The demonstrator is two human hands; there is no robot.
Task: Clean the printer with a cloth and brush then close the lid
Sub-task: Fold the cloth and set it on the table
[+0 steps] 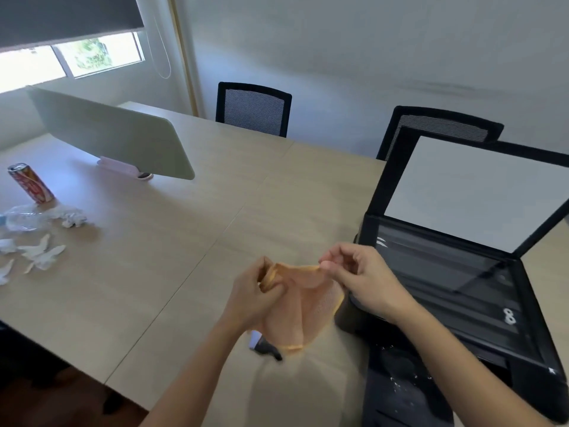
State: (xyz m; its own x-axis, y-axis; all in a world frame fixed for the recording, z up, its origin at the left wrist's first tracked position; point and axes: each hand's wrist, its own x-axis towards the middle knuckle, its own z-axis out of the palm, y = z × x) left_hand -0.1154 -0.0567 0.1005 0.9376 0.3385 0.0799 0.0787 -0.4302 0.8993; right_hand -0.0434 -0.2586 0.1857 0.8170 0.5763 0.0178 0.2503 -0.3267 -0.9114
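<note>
An orange cloth [303, 306] hangs between both hands above the table, just left of the printer. My left hand [257, 292] bunches its left edge in closed fingers. My right hand [358, 278] pinches its upper right corner. The black printer [455, 278] sits at the right with its lid [471, 189] raised, white underside showing, over the dark scanner glass. White specks lie on its front tray [400, 386]. A dark brush [266, 348] with a pale end lies on the table under the cloth, partly hidden.
The wooden table [172, 260] carries a red can [30, 183], a crushed plastic bottle [24, 218] and torn paper scraps [40, 254] at the far left. A pale divider panel [114, 134] stands behind them. Two black chairs [254, 107] line the far side.
</note>
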